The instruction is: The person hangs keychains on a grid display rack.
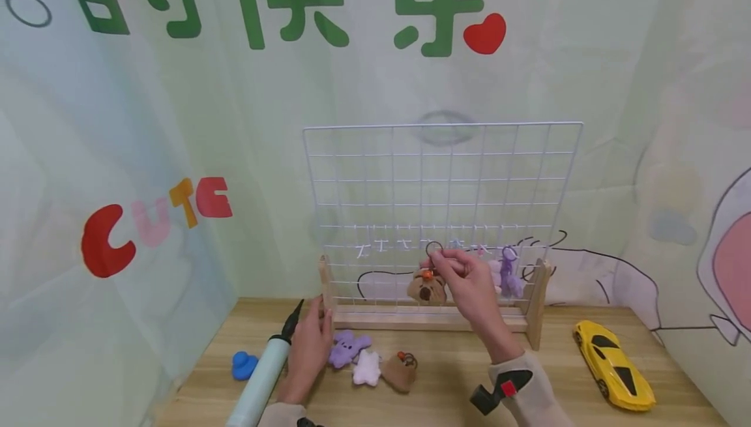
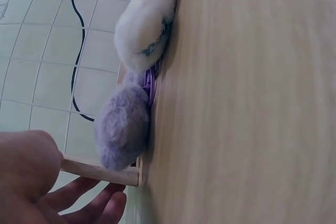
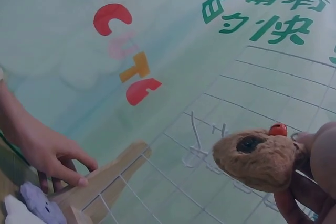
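Note:
My right hand pinches the metal ring of a brown plush keychain with an orange bead, in front of the white wire grid rack. In the right wrist view the plush hangs near several white hooks on the grid. At the rack's left end, my left hand grips the wooden stand; in the left wrist view its fingers pass behind the wood. On the table before the rack lie a purple plush, a white plush and another brown plush keychain.
A purple plush keychain and a pale pink one hang on the grid's right side. Left of my left hand are a light-blue hand pump and a blue toy duck. A yellow toy car stands at the table's right.

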Demonstrator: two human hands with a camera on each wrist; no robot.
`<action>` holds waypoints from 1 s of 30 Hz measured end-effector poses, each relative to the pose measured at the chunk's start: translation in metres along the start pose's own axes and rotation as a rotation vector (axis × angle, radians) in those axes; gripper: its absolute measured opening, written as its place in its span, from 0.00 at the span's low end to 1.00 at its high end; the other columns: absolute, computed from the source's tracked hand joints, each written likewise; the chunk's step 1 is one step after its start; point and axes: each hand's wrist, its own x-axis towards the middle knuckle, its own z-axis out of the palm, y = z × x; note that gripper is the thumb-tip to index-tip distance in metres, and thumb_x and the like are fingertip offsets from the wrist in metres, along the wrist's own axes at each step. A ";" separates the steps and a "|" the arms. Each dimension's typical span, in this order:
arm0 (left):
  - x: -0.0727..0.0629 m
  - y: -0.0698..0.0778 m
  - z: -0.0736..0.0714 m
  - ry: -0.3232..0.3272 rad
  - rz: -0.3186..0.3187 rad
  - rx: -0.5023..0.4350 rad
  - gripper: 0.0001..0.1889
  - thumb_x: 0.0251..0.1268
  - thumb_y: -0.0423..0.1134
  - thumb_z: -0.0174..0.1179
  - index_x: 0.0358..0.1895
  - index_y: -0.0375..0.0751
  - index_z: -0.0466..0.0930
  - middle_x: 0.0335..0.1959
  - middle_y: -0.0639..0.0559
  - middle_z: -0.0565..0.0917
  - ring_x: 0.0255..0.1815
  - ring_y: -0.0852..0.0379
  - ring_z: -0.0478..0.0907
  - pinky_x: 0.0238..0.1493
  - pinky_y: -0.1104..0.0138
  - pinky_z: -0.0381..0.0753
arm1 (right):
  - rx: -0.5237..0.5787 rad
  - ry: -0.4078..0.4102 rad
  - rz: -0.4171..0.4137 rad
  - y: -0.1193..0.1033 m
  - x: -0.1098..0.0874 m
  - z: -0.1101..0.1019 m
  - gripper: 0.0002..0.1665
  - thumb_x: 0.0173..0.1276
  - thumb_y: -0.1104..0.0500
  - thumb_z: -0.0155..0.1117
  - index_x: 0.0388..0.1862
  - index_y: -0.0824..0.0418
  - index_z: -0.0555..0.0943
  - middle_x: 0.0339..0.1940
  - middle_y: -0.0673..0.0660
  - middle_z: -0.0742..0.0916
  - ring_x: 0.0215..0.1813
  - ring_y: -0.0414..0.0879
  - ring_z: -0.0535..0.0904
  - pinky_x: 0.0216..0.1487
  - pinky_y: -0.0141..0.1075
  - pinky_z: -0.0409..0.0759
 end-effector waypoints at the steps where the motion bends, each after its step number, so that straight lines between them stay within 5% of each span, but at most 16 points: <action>1: 0.000 0.000 0.001 -0.002 -0.002 0.000 0.21 0.86 0.39 0.56 0.74 0.38 0.72 0.56 0.32 0.90 0.44 0.43 0.91 0.36 0.51 0.89 | 0.005 0.015 0.005 0.000 0.002 0.002 0.20 0.82 0.45 0.66 0.55 0.59 0.89 0.46 0.54 0.96 0.55 0.40 0.91 0.56 0.28 0.85; 8: -0.002 0.002 0.004 -0.022 -0.028 0.003 0.22 0.87 0.40 0.56 0.76 0.39 0.72 0.57 0.33 0.90 0.41 0.47 0.89 0.34 0.54 0.88 | 0.007 0.109 0.065 0.001 0.006 0.011 0.26 0.81 0.44 0.67 0.56 0.67 0.88 0.45 0.57 0.96 0.53 0.41 0.91 0.53 0.26 0.85; 22: -0.002 0.003 0.003 -0.010 -0.033 0.005 0.22 0.86 0.41 0.57 0.76 0.41 0.72 0.56 0.34 0.90 0.38 0.49 0.88 0.31 0.56 0.87 | 0.013 0.164 0.149 0.012 0.012 0.026 0.15 0.83 0.52 0.66 0.54 0.62 0.89 0.46 0.58 0.96 0.50 0.44 0.93 0.48 0.28 0.88; 30: -0.001 0.003 -0.001 0.004 -0.023 0.008 0.21 0.86 0.40 0.57 0.75 0.41 0.72 0.54 0.34 0.91 0.36 0.49 0.88 0.29 0.57 0.86 | -0.056 0.225 0.179 0.014 0.021 0.034 0.19 0.81 0.48 0.68 0.55 0.61 0.90 0.47 0.58 0.96 0.51 0.47 0.94 0.44 0.25 0.86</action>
